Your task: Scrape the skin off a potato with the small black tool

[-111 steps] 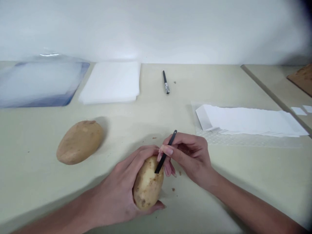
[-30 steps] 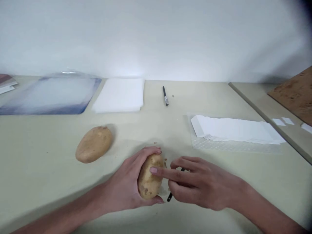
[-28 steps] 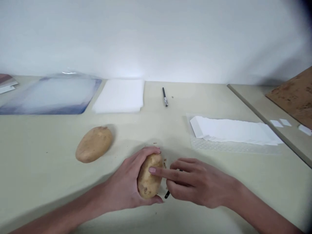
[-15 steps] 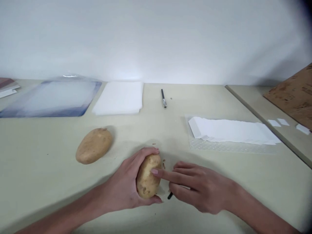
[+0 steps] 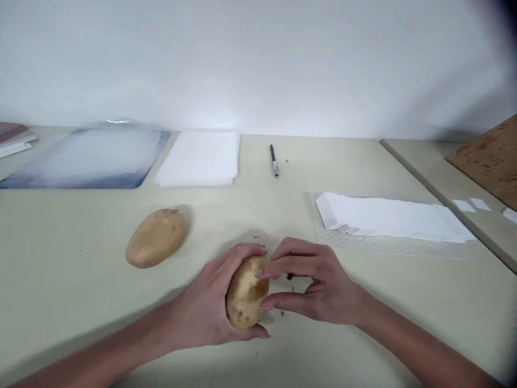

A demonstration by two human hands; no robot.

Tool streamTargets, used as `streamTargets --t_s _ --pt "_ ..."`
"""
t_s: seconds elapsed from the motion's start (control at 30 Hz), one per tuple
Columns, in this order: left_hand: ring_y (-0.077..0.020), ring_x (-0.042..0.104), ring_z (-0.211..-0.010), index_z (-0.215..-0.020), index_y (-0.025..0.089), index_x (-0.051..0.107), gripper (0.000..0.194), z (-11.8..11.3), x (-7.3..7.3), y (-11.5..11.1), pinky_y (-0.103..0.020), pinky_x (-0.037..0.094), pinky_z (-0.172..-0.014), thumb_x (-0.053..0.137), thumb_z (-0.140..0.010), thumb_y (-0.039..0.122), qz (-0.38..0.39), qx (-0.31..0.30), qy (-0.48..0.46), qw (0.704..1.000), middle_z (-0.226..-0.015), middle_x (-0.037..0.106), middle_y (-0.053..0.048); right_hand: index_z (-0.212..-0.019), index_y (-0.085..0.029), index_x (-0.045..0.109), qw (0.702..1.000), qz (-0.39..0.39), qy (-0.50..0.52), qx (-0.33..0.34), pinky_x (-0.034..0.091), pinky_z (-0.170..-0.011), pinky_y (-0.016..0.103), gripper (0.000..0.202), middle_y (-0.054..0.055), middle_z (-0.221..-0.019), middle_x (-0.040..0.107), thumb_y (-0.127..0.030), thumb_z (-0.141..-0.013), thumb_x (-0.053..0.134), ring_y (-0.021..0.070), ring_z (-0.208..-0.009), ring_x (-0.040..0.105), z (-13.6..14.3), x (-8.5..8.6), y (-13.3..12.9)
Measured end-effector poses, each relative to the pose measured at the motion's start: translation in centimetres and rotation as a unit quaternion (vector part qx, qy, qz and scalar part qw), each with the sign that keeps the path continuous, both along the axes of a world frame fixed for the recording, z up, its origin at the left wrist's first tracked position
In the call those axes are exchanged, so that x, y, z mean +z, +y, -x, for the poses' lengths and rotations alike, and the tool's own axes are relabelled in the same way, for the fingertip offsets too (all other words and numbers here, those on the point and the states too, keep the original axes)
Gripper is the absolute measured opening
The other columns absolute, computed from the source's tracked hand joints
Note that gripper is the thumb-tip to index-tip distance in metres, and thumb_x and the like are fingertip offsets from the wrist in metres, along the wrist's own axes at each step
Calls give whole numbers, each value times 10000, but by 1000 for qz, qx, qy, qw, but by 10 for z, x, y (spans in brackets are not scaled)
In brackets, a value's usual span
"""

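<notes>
My left hand wraps around a tan potato, fingers over its far end and thumb at its near end. Held close above the table, this potato has a pale patch and brown spots on its top. At its right side is my right hand, with index fingertip and thumb tip apart at the skin. A small black end of a thin stick-like tool shows between the right hand's fingers; the rest of it is hidden. A second potato lies to the left, touched by neither hand.
A black and silver pen-like tool lies toward the back. White paper sheets and a clear, blue-edged plastic sleeve are at back left. Fanned white papers rest on clear plastic at right. Brown cardboard stands far right.
My right hand has moved up and turned, going from a pointing index finger to index and thumb at the potato's side. The black end moved with it. My left hand keeps its hold.
</notes>
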State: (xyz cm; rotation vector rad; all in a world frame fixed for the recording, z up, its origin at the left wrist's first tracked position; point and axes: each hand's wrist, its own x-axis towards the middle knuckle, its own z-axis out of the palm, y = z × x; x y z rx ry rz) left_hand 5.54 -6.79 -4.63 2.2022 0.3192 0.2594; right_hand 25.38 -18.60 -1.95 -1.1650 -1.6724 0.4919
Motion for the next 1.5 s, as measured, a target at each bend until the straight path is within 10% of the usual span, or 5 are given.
streamTargets --t_s 1.1,1.5 --pt "-294 589 -1306 -1447 446 255 1051 2 -1 0 -436 543 -1069 937 -649 515 34 0 29 999 -1478 532 -15 -1011 -176 627 993 112 -18 28 483 -706 186 43 11 -934 596 -151 -991 656 85 -756 540 4 -8 -10" --pt "-318 575 -1323 -1435 433 280 1020 4 0 -1 -454 540 -1066 930 -654 529 13 -2 36 999 -1499 516 -38 -919 -159 747 995 31 -56 -83 478 -575 248 64 25 -793 672 -132 -877 787 119 -670 610 -15 -2 -19"
